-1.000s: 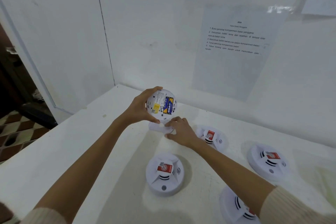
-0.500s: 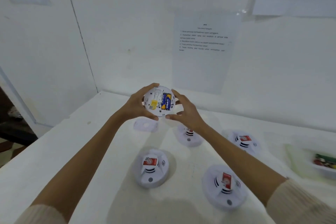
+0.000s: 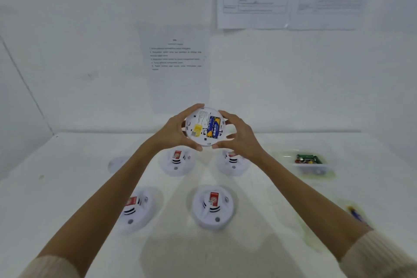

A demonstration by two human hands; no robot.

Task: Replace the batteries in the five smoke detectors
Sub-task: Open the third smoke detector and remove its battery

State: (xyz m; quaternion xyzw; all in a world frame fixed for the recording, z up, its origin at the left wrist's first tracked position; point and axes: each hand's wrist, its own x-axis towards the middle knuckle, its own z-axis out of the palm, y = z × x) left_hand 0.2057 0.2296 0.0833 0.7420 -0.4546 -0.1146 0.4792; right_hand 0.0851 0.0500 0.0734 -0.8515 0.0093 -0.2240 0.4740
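1 smoke detector (image 3: 205, 127), underside showing, blue battery (image 3: 214, 127) seated inside; held up over the tabletop (image 3: 67, 187) toward its far edge; left hand (image 3: 173, 129) and right hand (image 3: 239, 136) both curl fingers round its rim; 4 other detectors (image 3: 213, 206) lie mid-tabletop; tray (image 3: 309, 166) of batteries toward the right edge.

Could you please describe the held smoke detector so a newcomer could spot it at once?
Find the white table against the wall with printed sheets. Above its middle, the left hand and right hand grip a white smoke detector. Unlike the four detectors lying on the table with red stickers up, it is lifted and shows a blue battery and yellow label.
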